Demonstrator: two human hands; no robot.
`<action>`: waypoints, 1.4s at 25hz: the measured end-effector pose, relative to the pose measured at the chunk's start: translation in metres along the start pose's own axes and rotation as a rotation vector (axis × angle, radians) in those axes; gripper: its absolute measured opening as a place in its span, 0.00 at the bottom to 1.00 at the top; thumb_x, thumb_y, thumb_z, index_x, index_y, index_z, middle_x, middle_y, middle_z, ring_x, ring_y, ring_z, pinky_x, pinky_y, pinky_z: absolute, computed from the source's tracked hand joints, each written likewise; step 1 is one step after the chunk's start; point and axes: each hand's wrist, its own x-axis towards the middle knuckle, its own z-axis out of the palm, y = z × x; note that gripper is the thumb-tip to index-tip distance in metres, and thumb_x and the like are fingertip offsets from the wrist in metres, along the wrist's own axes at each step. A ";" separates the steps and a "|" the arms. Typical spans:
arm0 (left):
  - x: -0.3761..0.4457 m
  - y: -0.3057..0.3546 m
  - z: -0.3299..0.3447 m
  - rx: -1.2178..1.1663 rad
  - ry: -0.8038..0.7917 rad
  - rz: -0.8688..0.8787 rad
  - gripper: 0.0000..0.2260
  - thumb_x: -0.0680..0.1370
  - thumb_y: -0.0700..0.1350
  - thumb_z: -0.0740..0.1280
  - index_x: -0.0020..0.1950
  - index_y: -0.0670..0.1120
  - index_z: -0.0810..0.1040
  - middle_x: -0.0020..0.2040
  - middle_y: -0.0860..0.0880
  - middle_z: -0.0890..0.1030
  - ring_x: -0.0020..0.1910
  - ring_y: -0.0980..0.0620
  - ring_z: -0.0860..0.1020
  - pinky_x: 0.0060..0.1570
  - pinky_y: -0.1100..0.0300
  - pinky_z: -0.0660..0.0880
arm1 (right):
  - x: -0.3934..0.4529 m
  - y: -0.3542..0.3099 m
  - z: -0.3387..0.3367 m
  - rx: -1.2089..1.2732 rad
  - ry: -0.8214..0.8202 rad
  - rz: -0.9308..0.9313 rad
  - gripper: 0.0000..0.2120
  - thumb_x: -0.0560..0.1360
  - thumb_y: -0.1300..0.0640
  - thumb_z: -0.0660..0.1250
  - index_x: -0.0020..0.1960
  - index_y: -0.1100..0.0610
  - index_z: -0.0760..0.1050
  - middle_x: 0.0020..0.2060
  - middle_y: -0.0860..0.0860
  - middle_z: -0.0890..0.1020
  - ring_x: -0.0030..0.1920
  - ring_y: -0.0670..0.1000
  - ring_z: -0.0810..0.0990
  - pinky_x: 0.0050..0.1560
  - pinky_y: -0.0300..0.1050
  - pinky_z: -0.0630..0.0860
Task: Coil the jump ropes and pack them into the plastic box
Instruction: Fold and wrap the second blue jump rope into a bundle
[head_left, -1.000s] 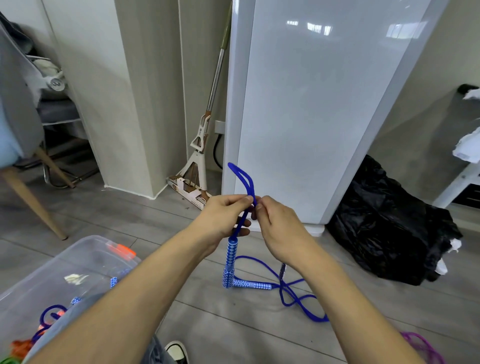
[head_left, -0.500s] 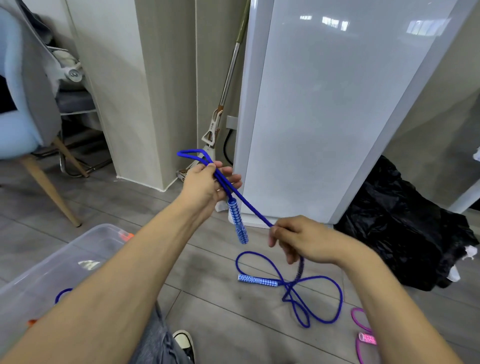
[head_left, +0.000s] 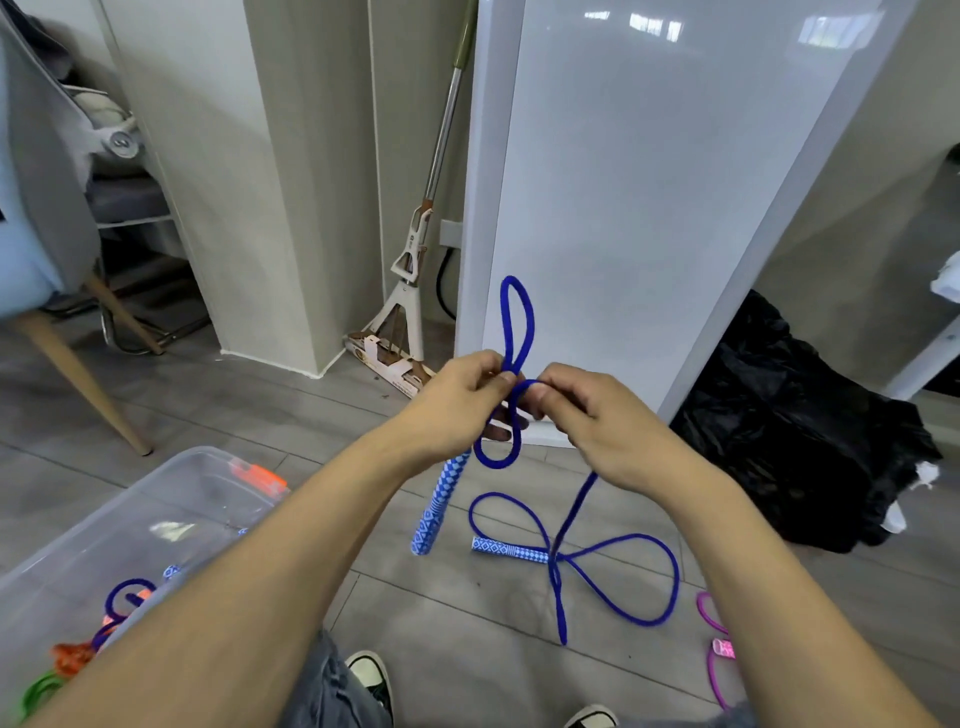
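1. We find no writing we can read: the mop (head_left: 410, 270) against the wall has a small mark on its head, too small to make out, and the rope handles carry only a blue-and-white diamond pattern.
2. Our left hand (head_left: 457, 400) pinches the blue jump rope (head_left: 517, 332) between thumb and curled fingers; a narrow loop stands upright just above this pinch.
3. Our right hand (head_left: 597, 421) touches the left at the fingertips and also grips the rope, its fingers curled round a second loop that hangs just below both hands.
4. One patterned handle (head_left: 439, 504) hangs down from under the left hand, tilted, its lower end near the floor (head_left: 467, 623).
5. From under the right hand the rope drops to the floor, where it lies in loose loops with the other handle (head_left: 509, 551) lying flat beside them.
6. The clear plastic box (head_left: 156, 499) sits below and to the left of the left forearm, holding purple, orange and green ropes.
7. A pink rope (head_left: 714, 649) lies on the floor beside the right forearm.
8. A black bag (head_left: 789, 431) sits well to the right of the hands.
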 end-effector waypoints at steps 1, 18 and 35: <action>-0.001 0.000 0.003 -0.004 -0.021 -0.001 0.08 0.85 0.43 0.57 0.54 0.42 0.75 0.48 0.43 0.85 0.46 0.46 0.86 0.49 0.48 0.83 | 0.000 0.001 0.002 0.002 0.021 0.000 0.12 0.84 0.52 0.60 0.43 0.50 0.75 0.31 0.35 0.78 0.34 0.38 0.75 0.36 0.30 0.68; 0.009 -0.002 -0.014 -0.058 0.287 0.016 0.10 0.85 0.45 0.53 0.51 0.45 0.71 0.36 0.48 0.73 0.31 0.51 0.78 0.43 0.50 0.83 | -0.006 0.032 -0.025 0.061 -0.033 0.221 0.18 0.82 0.46 0.62 0.39 0.55 0.77 0.27 0.49 0.73 0.27 0.50 0.74 0.35 0.45 0.71; -0.001 -0.004 0.023 -0.180 0.154 -0.130 0.11 0.85 0.43 0.57 0.55 0.42 0.78 0.38 0.46 0.77 0.37 0.49 0.76 0.43 0.55 0.78 | 0.004 0.006 0.022 -0.146 0.249 0.098 0.13 0.85 0.56 0.54 0.64 0.54 0.74 0.50 0.50 0.80 0.49 0.49 0.77 0.48 0.43 0.72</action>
